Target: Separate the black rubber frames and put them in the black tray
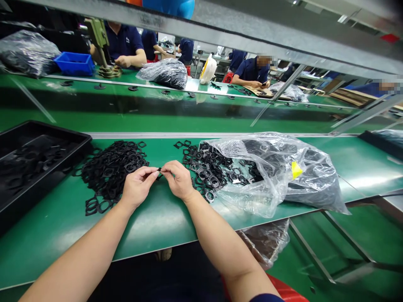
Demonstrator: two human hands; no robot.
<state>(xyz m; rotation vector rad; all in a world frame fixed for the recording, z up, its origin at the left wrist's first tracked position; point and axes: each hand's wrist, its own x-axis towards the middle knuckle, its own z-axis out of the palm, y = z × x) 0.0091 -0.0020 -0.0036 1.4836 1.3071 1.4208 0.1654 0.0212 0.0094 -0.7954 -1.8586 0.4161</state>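
My left hand and my right hand meet above the green bench top, their fingertips pinching a small black rubber piece from both sides. Most of that piece is hidden by my fingers. A loose pile of black rubber frames lies to the left of my left hand. A second pile of similar square-holed frames lies just beyond my right hand. Next to it, a clear plastic bag full of black parts lies on its side, with a yellow tag on it.
A black plastic tray holding dark parts sits at the bench's left. A metal rail crosses the view above. Beyond it, co-workers sit along a second green belt dotted with small black parts, near bagged parts and a blue crate.
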